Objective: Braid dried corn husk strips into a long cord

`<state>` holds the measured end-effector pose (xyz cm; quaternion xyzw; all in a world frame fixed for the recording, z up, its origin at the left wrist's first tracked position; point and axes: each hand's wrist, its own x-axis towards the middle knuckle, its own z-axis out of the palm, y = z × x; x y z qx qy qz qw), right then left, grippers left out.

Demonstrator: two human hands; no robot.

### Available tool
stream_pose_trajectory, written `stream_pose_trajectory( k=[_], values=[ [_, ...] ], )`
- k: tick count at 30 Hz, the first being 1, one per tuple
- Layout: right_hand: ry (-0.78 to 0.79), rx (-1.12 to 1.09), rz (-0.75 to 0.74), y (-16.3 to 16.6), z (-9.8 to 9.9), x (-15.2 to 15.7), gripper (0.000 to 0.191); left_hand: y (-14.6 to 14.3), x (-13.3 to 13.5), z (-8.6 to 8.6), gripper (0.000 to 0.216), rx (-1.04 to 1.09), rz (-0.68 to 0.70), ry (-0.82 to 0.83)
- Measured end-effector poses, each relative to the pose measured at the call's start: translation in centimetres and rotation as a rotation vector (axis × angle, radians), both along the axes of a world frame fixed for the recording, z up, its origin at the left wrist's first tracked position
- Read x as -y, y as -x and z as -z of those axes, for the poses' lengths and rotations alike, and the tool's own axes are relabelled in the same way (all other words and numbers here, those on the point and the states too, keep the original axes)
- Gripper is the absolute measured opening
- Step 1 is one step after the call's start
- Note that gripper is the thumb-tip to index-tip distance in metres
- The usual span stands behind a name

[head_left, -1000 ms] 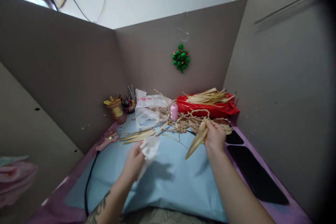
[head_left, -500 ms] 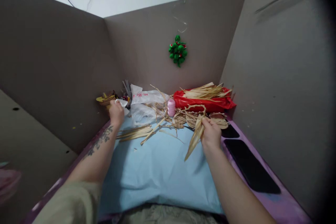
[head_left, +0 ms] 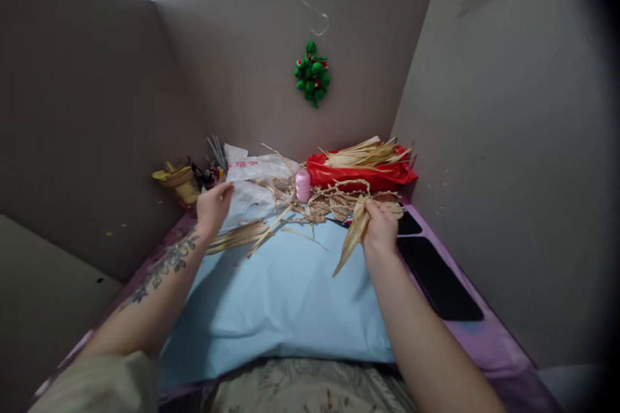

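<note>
My right hand (head_left: 380, 227) is closed round a bundle of dried husk leaves (head_left: 349, 242), whose tip points down and left over the light blue sheet (head_left: 285, 300). My left hand (head_left: 213, 205) reaches forward with its fingers curled at the left edge of a clear plastic bag (head_left: 249, 197), next to a small jar (head_left: 181, 184). What the left fingers hold is hidden behind the back of the hand. Loose straw strips (head_left: 237, 237) lie just below that hand.
A pink thread spool (head_left: 303, 186), woven straw pieces (head_left: 339, 203) and a red bag topped with straw (head_left: 361, 174) sit at the back. Black flat devices (head_left: 438, 277) lie on the right. Brown partition walls (head_left: 87, 110) enclose the table; a green ornament (head_left: 312, 74) hangs behind.
My left hand carried a white tissue from the middle of the sheet to the back left by the jar; the tissue no longer shows. My right hand kept the husk bundle. The view tilted down.
</note>
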<state>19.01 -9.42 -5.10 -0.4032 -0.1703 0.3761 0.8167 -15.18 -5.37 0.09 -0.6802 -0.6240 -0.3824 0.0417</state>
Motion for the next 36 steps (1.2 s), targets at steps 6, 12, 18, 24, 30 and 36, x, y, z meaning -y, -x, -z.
stream_pose_trajectory(
  k=[6,12,18,24,30,36],
  values=[
    [0.000,0.033,0.013,0.0,0.6,-0.3,0.018,-9.5,11.5,2.3,0.034,0.100,0.763,0.676],
    [-0.008,-0.053,-0.032,0.3,0.9,-0.5,0.021,-11.9,6.4,1.5,0.030,0.616,0.480,0.872],
    [-0.022,-0.035,-0.050,0.1,1.0,-0.7,0.023,-14.1,5.2,0.6,0.030,0.928,0.663,1.049],
    [-0.017,-0.019,-0.064,0.6,0.2,-0.3,0.023,-17.1,5.9,3.9,0.027,0.804,0.498,0.692],
    [0.018,0.069,-0.295,2.4,-0.2,0.6,0.021,-14.4,1.4,1.2,0.025,0.701,0.236,-0.062],
    [-0.006,0.255,-0.413,3.9,-0.6,1.8,0.019,-14.1,2.8,3.0,0.033,0.578,0.366,0.133]
  ],
)
